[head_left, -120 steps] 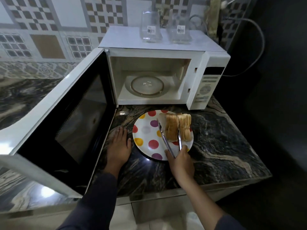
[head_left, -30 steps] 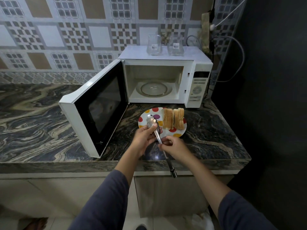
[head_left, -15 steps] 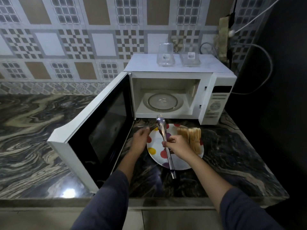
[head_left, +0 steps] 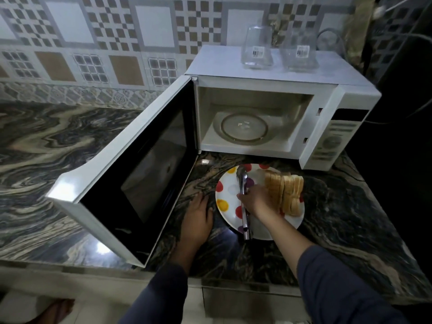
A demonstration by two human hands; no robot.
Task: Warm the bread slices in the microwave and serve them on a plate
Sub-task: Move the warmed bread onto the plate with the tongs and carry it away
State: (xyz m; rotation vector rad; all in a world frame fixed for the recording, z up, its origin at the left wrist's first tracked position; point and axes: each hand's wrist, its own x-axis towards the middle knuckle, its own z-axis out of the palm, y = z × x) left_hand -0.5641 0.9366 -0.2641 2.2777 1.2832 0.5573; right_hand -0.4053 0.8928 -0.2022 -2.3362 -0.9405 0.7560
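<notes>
Single head-worn wide-angle view, looking forward and steeply down from above the table [head_left: 58, 136]. The open microwave [head_left: 257, 127] fills the centre at close range; both forearms enter from the lower edge, with tiled wall [head_left: 117, 43] across the top.

At frame centre the right hand [head_left: 253, 199] is gripping tongs [head_left: 243, 202] over the dotted plate [head_left: 228, 206], just left of the bread [head_left: 284, 195] standing on it. The left hand [head_left: 198, 218] is lying flat on the counter [head_left: 350, 218], beside the plate. Above, the microwave [head_left: 280, 90] is standing open.
</notes>
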